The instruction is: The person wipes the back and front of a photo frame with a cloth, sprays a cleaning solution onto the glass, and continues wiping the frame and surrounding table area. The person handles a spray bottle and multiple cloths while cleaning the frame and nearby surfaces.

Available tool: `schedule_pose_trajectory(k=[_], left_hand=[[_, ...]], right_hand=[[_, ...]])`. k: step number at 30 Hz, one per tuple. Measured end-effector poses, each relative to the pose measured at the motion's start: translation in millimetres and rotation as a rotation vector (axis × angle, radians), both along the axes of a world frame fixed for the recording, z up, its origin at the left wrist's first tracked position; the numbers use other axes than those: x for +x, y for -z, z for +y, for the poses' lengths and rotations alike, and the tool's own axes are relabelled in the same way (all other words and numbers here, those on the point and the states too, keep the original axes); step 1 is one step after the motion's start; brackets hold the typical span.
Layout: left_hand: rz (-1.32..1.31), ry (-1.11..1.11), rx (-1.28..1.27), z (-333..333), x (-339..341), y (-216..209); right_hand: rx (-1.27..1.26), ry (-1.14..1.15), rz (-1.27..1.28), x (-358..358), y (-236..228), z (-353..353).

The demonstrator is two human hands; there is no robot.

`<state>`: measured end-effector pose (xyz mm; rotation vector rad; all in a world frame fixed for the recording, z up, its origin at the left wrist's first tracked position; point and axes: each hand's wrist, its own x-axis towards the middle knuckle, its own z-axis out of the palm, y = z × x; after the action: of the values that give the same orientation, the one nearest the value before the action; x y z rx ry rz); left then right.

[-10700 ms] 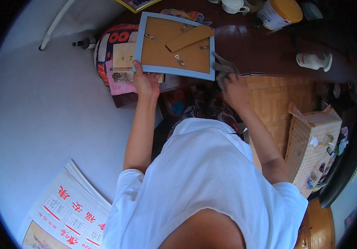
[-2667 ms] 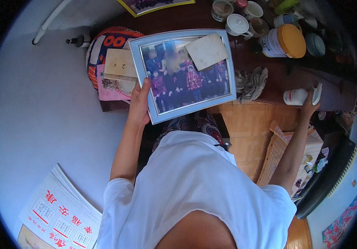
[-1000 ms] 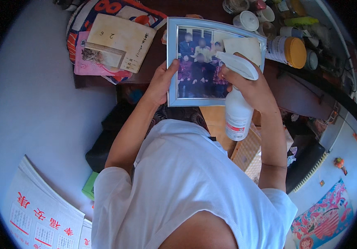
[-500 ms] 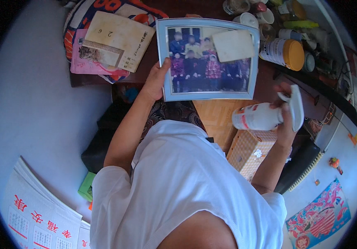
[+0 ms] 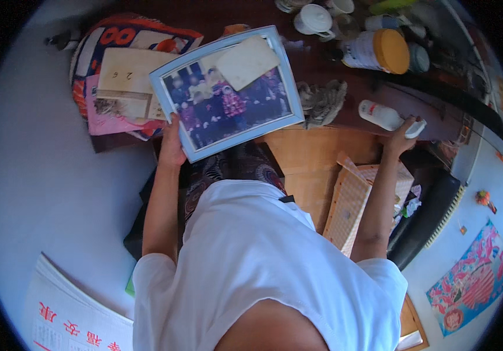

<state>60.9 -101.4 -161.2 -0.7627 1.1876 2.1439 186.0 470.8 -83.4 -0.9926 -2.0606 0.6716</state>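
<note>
My left hand [image 5: 171,143] is closed on the lower left corner of a light-blue picture frame [image 5: 228,108], its thumb over the rim. Behind the glass is a group photo, with a blank, cream-coloured card [image 5: 247,62] across its upper part. The frame is tilted and held above the table's near edge. At the right, my right hand [image 5: 400,140] grips a white spray bottle [image 5: 379,115] near its trigger head. The bottle is over the table's edge; whether its base touches the tabletop I cannot tell. Between frame and bottle lies a crumpled grey rag [image 5: 323,102].
Left of the frame, a worn booklet [image 5: 125,73] lies on a pink packet [image 5: 102,120] and a patterned cloth bag [image 5: 87,58]. A lidded white mug [image 5: 314,21] and a yellow-lidded tub [image 5: 380,51] stand at the back. A checkered box [image 5: 348,202] is below the table.
The picture frame has moved left and turned counterclockwise, uncovering the grey rag. My right hand has carried the spray bottle farther away, up to the table's edge.
</note>
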Motion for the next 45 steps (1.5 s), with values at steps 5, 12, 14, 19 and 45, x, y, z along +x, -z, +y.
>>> schedule_pose_trajectory(k=[5, 12, 14, 19, 45], left_hand=[[0.002, 0.047, -0.010, 4, 0, 8], [-0.007, 0.056, -0.026, 20, -13, 6], [-0.003, 0.064, -0.043, 22, -16, 8], [0.013, 0.056, -0.048, 26, -19, 10], [-0.096, 0.108, 0.039, 24, -23, 67]], right_hand=[[-0.058, 0.191, -0.086, 7, 38, 17], [0.042, 0.136, -0.143, 21, 62, 26], [-0.006, 0.119, -0.151, 22, 61, 22], [-0.017, 0.099, -0.116, 37, 53, -7], [-0.425, -0.419, 0.024, 24, 40, -153]])
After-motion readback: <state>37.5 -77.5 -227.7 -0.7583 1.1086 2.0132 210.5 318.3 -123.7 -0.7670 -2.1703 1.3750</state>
